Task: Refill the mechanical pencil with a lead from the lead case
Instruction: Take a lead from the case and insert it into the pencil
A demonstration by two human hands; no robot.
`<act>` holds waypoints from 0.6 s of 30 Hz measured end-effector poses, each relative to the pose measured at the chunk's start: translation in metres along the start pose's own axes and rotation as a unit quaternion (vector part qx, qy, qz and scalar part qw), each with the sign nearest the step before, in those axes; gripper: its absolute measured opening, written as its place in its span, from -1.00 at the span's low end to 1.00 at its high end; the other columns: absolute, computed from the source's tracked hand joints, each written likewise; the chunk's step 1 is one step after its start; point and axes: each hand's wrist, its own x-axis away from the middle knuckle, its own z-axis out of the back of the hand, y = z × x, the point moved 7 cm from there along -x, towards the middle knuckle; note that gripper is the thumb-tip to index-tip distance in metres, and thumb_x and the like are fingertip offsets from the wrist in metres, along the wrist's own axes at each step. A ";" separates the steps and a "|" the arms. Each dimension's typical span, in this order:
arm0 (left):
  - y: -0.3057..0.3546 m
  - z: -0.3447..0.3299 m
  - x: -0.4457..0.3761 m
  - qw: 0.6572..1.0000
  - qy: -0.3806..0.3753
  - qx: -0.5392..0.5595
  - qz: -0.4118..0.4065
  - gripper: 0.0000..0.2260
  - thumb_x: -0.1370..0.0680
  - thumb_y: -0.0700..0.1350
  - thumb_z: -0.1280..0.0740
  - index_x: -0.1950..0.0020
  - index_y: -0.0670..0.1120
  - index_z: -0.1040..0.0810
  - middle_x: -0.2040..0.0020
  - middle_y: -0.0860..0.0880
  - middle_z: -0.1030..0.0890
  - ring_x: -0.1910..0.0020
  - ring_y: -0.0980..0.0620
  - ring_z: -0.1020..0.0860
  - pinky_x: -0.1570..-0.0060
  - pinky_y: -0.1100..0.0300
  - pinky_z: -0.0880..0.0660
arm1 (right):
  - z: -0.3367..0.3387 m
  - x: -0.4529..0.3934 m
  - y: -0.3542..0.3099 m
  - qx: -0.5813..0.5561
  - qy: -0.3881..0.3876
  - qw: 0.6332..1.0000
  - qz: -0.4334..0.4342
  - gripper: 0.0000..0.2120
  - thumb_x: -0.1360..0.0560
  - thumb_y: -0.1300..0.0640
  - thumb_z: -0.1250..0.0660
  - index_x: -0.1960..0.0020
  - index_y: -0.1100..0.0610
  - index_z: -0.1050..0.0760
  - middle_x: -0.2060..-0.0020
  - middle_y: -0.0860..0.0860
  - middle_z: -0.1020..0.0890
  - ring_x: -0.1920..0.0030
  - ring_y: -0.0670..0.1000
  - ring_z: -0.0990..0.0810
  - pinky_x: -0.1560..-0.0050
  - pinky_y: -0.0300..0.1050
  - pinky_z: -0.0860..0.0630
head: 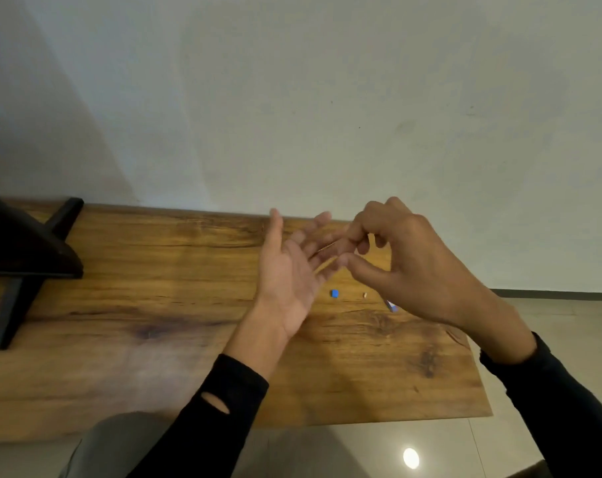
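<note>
My left hand (289,270) is held flat and palm up over the wooden table (154,305), fingers spread and blurred. My right hand (406,263) is at the left fingertips, with thumb and forefinger pinched around the end of a thin pale lead (328,247) that lies across those fingers. On the table below the hands are a small blue cap (334,293) and a tiny beige piece (364,295). A blue and white object (391,305), either pencil or lead case, pokes out from under my right hand, mostly hidden.
A black stand with angled legs (27,257) occupies the table's left end. The table's far edge meets a pale wall (292,98). The table's right end (478,374) gives way to tiled floor (568,322). My knee shows below the near edge.
</note>
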 end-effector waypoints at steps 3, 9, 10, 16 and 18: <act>0.019 0.024 -0.003 0.920 0.141 -0.362 -0.051 -0.65 -0.71 0.24 -0.25 -0.15 0.03 -0.70 -0.01 0.06 -0.80 -0.02 0.04 -0.69 0.05 0.11 -0.53 | 0.006 0.004 0.029 -0.152 0.040 0.986 -0.059 -0.88 -0.58 0.15 -0.50 0.11 -0.01 -0.65 0.23 -0.07 -0.67 0.23 -0.12 -0.46 0.16 -0.19 -0.42; 0.005 0.035 -0.012 0.485 0.135 -0.859 -0.087 -0.66 -0.58 0.22 -0.47 -0.24 0.07 -0.55 -0.14 0.05 -0.65 -0.15 -0.05 -0.62 0.07 0.05 -0.47 | 0.012 0.002 0.056 -0.289 0.091 0.949 -0.093 -0.92 -0.56 0.13 -0.50 0.12 0.03 -0.68 0.25 -0.06 -0.70 0.21 0.10 -0.59 0.15 -0.01 -0.55; 0.000 0.037 -0.015 0.473 0.133 -0.867 -0.080 -0.66 -0.58 0.20 -0.48 -0.24 0.06 -0.54 -0.16 0.03 -0.65 -0.16 -0.06 -0.61 0.04 0.02 -0.51 | 0.015 0.001 0.057 -0.307 0.098 0.942 -0.093 -0.93 -0.54 0.12 -0.49 0.13 0.02 -0.68 0.26 -0.07 -0.70 0.21 0.06 -0.59 0.16 -0.05 -0.56; -0.001 0.041 -0.025 0.472 0.137 -0.866 -0.091 -0.82 -0.62 0.17 -0.45 -0.08 0.10 -0.61 -0.01 0.10 -0.68 0.03 0.04 -0.60 0.03 0.07 -0.57 | 0.031 0.001 0.062 -0.380 0.138 0.910 -0.093 -0.90 -0.53 0.21 -0.48 0.15 0.07 -0.68 0.31 -0.07 -0.71 0.26 -0.10 -0.65 0.23 -0.39 -0.51; 0.003 0.035 -0.021 0.541 0.129 -0.823 -0.113 -0.82 -0.60 0.19 -0.47 -0.03 0.11 -0.63 0.05 0.14 -0.71 0.07 0.11 -0.64 0.05 0.09 -0.60 | 0.040 0.002 0.058 -0.394 0.154 0.902 -0.085 -0.92 -0.52 0.20 -0.47 0.16 0.09 -0.67 0.31 -0.05 -0.71 0.28 -0.12 -0.64 0.22 -0.37 -0.52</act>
